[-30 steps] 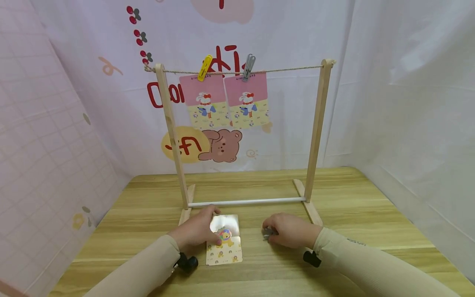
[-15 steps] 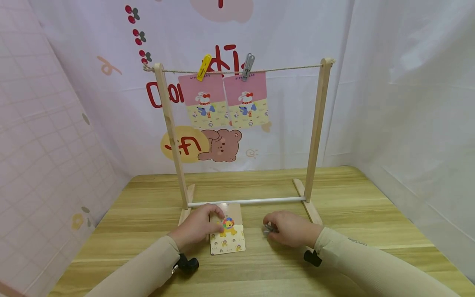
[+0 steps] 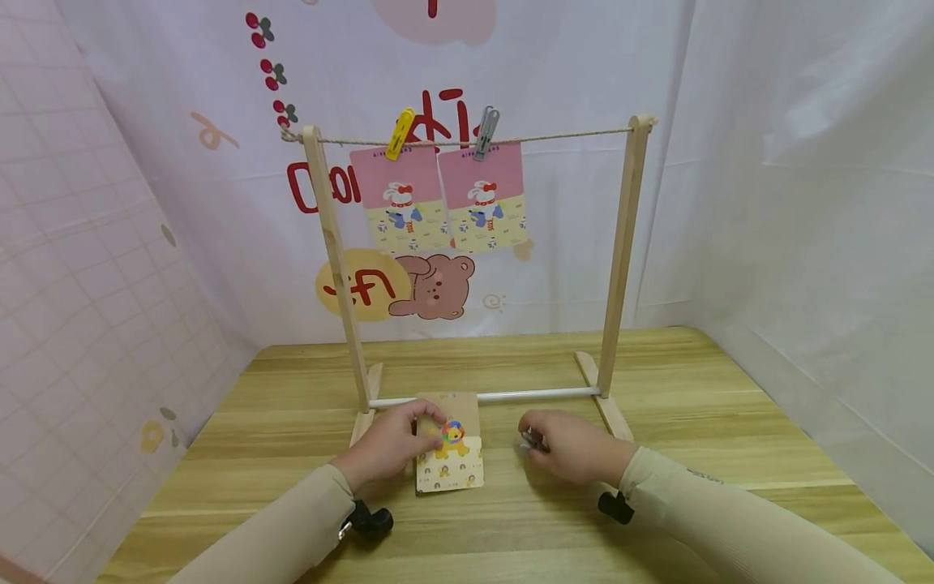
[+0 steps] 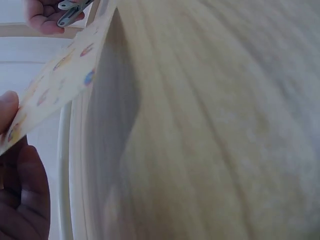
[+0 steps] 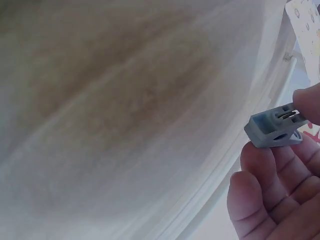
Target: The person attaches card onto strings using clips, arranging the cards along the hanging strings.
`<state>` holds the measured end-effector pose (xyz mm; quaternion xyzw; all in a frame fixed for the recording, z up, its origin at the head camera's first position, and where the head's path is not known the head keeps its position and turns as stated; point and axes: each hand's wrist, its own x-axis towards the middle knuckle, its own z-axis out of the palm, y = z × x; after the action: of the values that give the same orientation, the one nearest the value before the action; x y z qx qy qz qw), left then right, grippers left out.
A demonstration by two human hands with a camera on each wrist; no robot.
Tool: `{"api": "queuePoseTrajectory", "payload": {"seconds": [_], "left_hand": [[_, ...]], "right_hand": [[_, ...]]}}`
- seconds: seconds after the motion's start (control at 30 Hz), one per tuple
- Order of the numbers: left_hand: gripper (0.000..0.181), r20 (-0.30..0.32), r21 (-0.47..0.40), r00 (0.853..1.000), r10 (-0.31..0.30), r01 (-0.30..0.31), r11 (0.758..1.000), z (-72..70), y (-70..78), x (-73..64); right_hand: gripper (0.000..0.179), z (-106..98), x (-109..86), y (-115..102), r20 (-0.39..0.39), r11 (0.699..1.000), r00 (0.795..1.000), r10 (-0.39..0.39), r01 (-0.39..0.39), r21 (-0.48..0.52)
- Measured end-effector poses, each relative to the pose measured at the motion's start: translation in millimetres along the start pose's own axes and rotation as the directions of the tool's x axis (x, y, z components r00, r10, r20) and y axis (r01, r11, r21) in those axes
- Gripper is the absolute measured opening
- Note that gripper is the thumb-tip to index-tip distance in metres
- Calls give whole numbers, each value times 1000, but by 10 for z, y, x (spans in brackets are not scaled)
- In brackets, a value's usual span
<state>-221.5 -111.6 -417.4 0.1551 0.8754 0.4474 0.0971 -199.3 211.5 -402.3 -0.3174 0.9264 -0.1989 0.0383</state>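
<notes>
My left hand (image 3: 394, 438) pinches the left edge of a cream card with a lion print (image 3: 458, 469), thumb on its printed face. In the left wrist view the card (image 4: 60, 80) slants up off the wooden table, casting a shadow beneath. My right hand (image 3: 572, 446) holds a grey clothespin (image 3: 535, 440) a little to the right of the card. Seen from the right wrist, the clothespin (image 5: 277, 125) lies between thumb and fingers.
Behind both hands stands a wooden frame (image 3: 623, 259) with a white bottom bar (image 3: 540, 395). On its rope (image 3: 576, 135), a yellow clothespin (image 3: 400, 134) and a grey clothespin (image 3: 486, 134) hold two pink-and-yellow rabbit cards (image 3: 483, 174). A printed cloth (image 3: 584, 65) hangs behind.
My left hand has raised the lion card and shifted it slightly right and away from me, and its glare is gone. The right hand has turned the clothespin a little in its fingers.
</notes>
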Motion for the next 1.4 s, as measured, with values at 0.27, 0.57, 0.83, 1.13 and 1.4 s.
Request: {"api": "queuePoseTrajectory", "payload": {"seconds": [0.27, 0.57, 0.83, 1.13, 1.4], "left_hand": [[19, -52, -44, 999, 17, -19, 999, -8, 70, 6], [20, -102, -43, 991, 85, -89, 995, -52, 193, 70], [24, -107, -58, 986, 131, -137, 989, -134, 343, 147], [30, -110, -88, 980, 163, -173, 981, -225, 511, 251], [29, -87, -116, 973, 215, -224, 968, -282, 677, 353]], "right_hand": [[18, -29, 14, 8, -61, 1000, 998, -8, 7, -25], [18, -85, 33, 27, -144, 999, 990, 8, -1, 43], [19, -162, 50, 17, -235, 994, 972, 23, 3, 111], [16, -307, 102, -17, -356, 993, 934, 18, 24, 114], [15, -471, 143, -67, -431, 987, 902, -7, 77, 144]]}}
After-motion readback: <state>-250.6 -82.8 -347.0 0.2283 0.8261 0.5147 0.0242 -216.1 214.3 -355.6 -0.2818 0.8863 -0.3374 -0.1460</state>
